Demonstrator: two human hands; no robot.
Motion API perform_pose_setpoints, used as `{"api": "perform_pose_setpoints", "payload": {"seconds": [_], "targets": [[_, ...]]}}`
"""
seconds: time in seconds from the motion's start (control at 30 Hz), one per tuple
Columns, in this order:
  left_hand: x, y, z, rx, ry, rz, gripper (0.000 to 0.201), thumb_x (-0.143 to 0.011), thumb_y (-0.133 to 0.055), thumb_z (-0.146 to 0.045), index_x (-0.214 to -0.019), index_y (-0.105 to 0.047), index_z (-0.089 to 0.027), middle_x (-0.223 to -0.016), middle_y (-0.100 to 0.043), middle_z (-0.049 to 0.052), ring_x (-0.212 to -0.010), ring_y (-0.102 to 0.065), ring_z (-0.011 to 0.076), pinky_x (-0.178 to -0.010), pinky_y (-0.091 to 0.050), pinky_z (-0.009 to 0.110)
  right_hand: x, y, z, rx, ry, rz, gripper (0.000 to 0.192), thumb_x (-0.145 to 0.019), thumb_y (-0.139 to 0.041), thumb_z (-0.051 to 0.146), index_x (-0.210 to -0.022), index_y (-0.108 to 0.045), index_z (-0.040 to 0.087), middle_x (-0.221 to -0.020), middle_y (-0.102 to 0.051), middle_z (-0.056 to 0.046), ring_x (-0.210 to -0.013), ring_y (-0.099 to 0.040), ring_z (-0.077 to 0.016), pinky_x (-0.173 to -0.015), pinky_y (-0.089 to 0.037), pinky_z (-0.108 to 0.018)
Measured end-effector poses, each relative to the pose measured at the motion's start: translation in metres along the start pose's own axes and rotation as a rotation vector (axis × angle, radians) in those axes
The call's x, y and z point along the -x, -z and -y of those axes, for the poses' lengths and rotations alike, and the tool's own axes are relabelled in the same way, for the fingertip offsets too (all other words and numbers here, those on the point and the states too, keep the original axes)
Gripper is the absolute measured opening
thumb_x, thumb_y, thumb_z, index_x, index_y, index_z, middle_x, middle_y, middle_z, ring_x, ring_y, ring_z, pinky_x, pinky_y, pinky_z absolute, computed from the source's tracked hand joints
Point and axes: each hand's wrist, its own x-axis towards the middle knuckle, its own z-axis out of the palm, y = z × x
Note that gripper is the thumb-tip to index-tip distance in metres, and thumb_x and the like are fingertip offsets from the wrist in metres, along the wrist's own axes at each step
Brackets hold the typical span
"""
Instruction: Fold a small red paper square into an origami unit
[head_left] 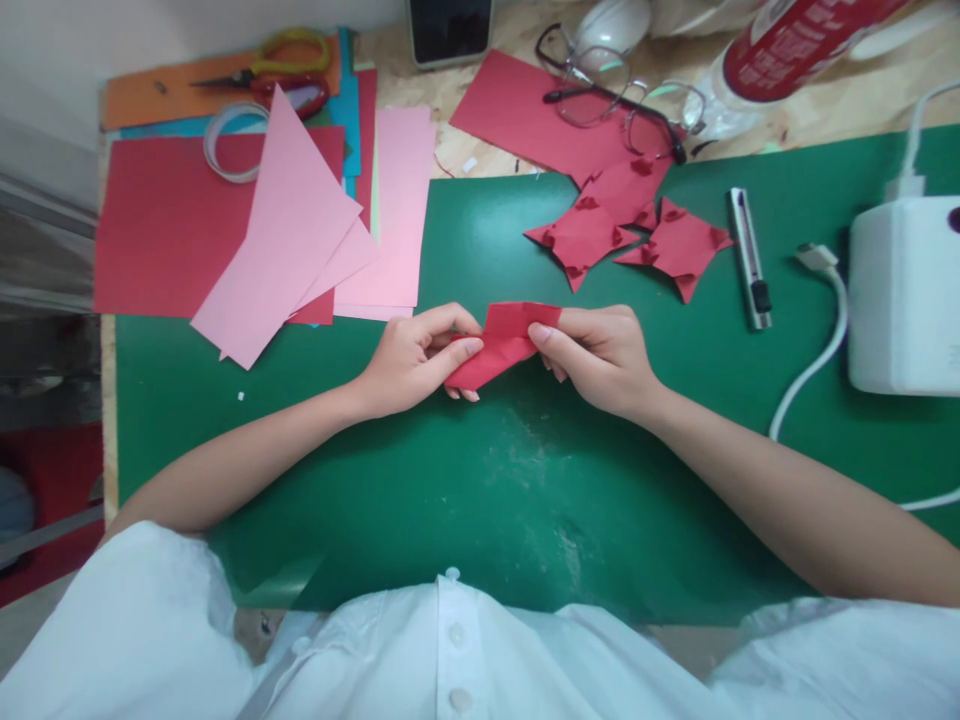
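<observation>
A folded piece of red paper (501, 345) sits at the middle of the green mat (525, 500), held just above it between both hands. The left hand (416, 360) pinches its left end, thumb on top and fingers curled underneath, closed on the paper. The right hand (596, 355) grips the right end the same way, thumb and forefinger pressed together on the upper corner.

At 1 o'clock from the paper lie 3 folded red star-like shapes (626, 235), touching and partly overlapping one another on the mat's far edge. Just right of them, at 2 o'clock, rests a utility knife (748, 258). Further right stands a white box (904, 295) with a white cable (817, 350) curving beside it.

At 12 o'clock, on the worktop (825, 105), a pair of glasses (619, 95) lies on a red sheet (525, 115). At 10 o'clock pink sheets (300, 230) overlap a larger red sheet (161, 225), with a roll of tape (229, 140) and scissors (277, 68) beyond them.
</observation>
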Motion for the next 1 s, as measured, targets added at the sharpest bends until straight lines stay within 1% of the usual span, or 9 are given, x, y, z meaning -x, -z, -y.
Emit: {"api": "perform_pose_setpoints", "payload": {"seconds": [0.07,0.23,0.37,0.5,0.73,0.8,0.9,0.97,1.0], "targets": [[0.000,0.000,-0.001,-0.008,0.001,0.002,0.037,-0.098,-0.071,-0.057,-0.095,-0.062,-0.021,-0.069,-0.076,-0.004,-0.055,-0.077,0.0138,-0.045,-0.059,0.017,0.000,0.000,0.000,-0.008,-0.006,0.002,0.058,-0.105,-0.059,0.052,-0.058,-0.054,0.020,-0.047,-0.054,0.004,-0.043,-0.046,-0.0071,-0.045,-0.032,-0.027],[0.000,0.000,-0.001,-0.044,-0.005,0.008,0.036,-0.099,-0.069,-0.056,-0.094,-0.060,-0.021,-0.070,-0.076,-0.004,-0.054,-0.076,0.0143,-0.045,-0.058,0.020,-0.001,0.001,-0.001,0.008,0.047,0.002,0.056,-0.106,-0.059,0.048,-0.058,-0.055,0.020,-0.048,-0.055,0.004,-0.044,-0.047,-0.0070,-0.046,-0.033,-0.027],[-0.001,0.001,0.000,-0.031,-0.005,-0.005,0.032,-0.099,-0.069,-0.052,-0.096,-0.061,-0.021,-0.067,-0.076,-0.004,-0.050,-0.074,0.0137,-0.043,-0.056,0.019,-0.002,0.000,-0.002,0.032,0.095,0.005,0.051,-0.107,-0.059,0.044,-0.061,-0.056,0.020,-0.050,-0.055,0.004,-0.044,-0.047,-0.0064,-0.047,-0.033,-0.027],[-0.001,0.002,0.000,-0.015,0.010,-0.004,0.028,-0.099,-0.070,-0.049,-0.098,-0.063,-0.021,-0.067,-0.076,-0.004,-0.049,-0.073,0.0134,-0.043,-0.055,0.019,-0.002,0.000,-0.002,0.059,0.088,0.010,0.051,-0.107,-0.057,0.049,-0.065,-0.058,0.021,-0.050,-0.056,0.004,-0.045,-0.049,-0.0073,-0.047,-0.034,-0.027],[-0.001,0.002,0.001,0.048,0.010,-0.004,0.035,-0.097,-0.073,-0.055,-0.099,-0.066,-0.021,-0.068,-0.075,-0.003,-0.050,-0.073,0.0125,-0.042,-0.055,0.017,-0.002,0.001,-0.002,0.042,0.103,0.030,0.055,-0.109,-0.055,0.048,-0.061,-0.054,0.020,-0.050,-0.055,0.004,-0.046,-0.049,-0.0065,-0.048,-0.035,-0.025],[-0.001,0.002,0.002,0.032,0.016,-0.004,0.037,-0.097,-0.072,-0.057,-0.098,-0.066,-0.021,-0.068,-0.075,-0.003,-0.049,-0.073,0.0127,-0.043,-0.055,0.018,-0.001,0.002,-0.003,0.053,0.114,0.048,0.054,-0.109,-0.053,0.051,-0.065,-0.058,0.020,-0.052,-0.055,0.004,-0.046,-0.048,-0.0063,-0.048,-0.035,-0.024],[-0.001,0.003,0.002,0.019,0.017,0.000,0.039,-0.097,-0.071,-0.060,-0.098,-0.065,-0.021,-0.068,-0.075,-0.003,-0.049,-0.072,0.0128,-0.042,-0.055,0.019,0.000,0.002,-0.007,0.082,0.167,0.076,0.043,-0.106,-0.059,0.055,-0.084,-0.070,0.020,-0.056,-0.056,0.005,-0.048,-0.044,-0.0052,-0.048,-0.034,-0.021],[-0.001,0.003,0.002,0.026,0.021,0.002,0.040,-0.096,-0.072,-0.061,-0.097,-0.065,-0.021,-0.067,-0.075,-0.003,-0.049,-0.072,0.0126,-0.042,-0.055,0.019,0.000,0.001,-0.009,0.099,0.200,0.084,0.037,-0.104,-0.063,0.053,-0.096,-0.074,0.019,-0.060,-0.057,0.006,-0.049,-0.044,-0.0045,-0.048,-0.034,-0.020],[-0.001,0.004,0.002,0.031,0.023,0.001,0.041,-0.095,-0.073,-0.061,-0.097,-0.065,-0.021,-0.067,-0.074,-0.003,-0.049,-0.072,0.0125,-0.042,-0.055,0.018,0.001,0.001,-0.010,0.103,0.211,0.083,0.036,-0.104,-0.065,0.052,-0.098,-0.074,0.018,-0.061,-0.058,0.006,-0.049,-0.044,-0.0041,-0.048,-0.034,-0.019]]}}
